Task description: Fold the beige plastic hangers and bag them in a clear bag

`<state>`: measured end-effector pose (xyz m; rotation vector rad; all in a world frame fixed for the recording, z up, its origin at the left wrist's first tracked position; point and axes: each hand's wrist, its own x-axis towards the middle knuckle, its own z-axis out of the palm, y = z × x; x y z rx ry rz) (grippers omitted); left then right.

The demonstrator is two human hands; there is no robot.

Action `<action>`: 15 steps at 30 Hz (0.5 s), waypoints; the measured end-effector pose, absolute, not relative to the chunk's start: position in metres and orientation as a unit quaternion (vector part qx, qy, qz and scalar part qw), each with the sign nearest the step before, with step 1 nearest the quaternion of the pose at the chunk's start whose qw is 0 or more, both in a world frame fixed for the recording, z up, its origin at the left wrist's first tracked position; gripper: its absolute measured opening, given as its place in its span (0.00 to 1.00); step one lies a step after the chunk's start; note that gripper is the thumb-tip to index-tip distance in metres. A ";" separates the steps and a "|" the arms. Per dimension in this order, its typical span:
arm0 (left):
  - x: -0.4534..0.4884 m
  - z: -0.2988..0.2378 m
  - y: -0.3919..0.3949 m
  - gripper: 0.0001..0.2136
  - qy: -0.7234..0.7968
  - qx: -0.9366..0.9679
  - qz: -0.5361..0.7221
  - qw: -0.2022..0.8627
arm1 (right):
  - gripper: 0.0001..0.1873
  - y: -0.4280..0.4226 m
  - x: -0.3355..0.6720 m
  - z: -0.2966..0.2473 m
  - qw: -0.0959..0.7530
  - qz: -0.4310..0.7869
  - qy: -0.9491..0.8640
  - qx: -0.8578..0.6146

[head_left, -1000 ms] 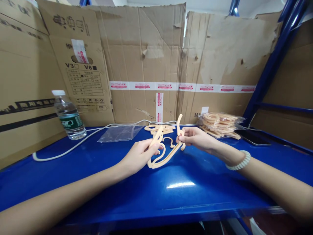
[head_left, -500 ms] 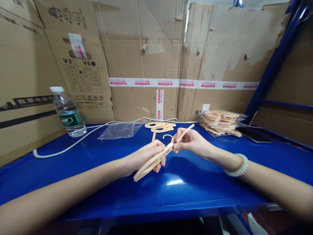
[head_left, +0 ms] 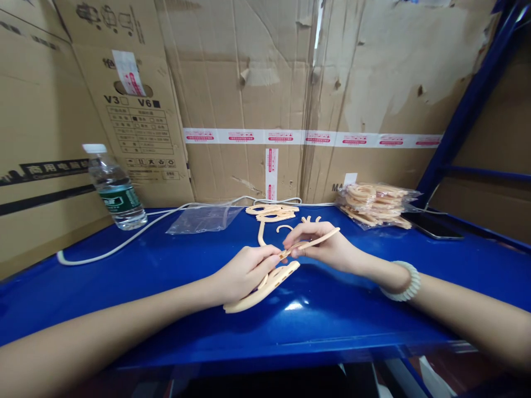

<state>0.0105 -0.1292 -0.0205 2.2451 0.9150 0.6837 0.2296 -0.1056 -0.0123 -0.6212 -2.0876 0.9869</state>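
Above the blue tabletop, my left hand (head_left: 249, 271) is closed on a beige slotted plastic hanger piece (head_left: 265, 290), which slants up to the right below the fingers. My right hand (head_left: 323, 249) pinches a slim beige hanger arm (head_left: 321, 239); its free end points up and right. The fingertips of both hands come close together around a small slotted end, and the exact contact there is partly hidden. Just behind the hands lie a beige hook (head_left: 284, 227), a curved strip (head_left: 261, 233) and several small beige pieces (head_left: 311, 219).
A stack of flat hanger pieces (head_left: 271, 213) lies at the back. To its right sit bagged beige pieces (head_left: 373, 204) and a dark phone (head_left: 431, 226). On the left are a clear plastic bag (head_left: 203, 219), a white cable (head_left: 120, 253) and a water bottle (head_left: 118, 193). Cardboard (head_left: 244, 99) walls the back.
The slotted piece in my left hand has turned and dropped lower, showing its slotted edge. My right hand has rolled over, and the slim arm now lies flatter, its tip further right.
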 end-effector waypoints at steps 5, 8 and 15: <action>0.010 -0.018 -0.134 0.17 0.344 0.882 0.232 0.222 | 0.08 -0.108 0.234 -0.013 0.356 0.121 -0.915 -0.144; 0.010 -0.017 -0.134 0.17 0.330 0.895 0.224 0.198 | 0.12 -0.109 0.236 -0.014 0.337 0.009 -0.935 -0.111; 0.010 -0.019 -0.132 0.18 0.320 0.904 0.222 0.176 | 0.09 -0.110 0.237 -0.014 0.286 -0.227 -0.930 -0.040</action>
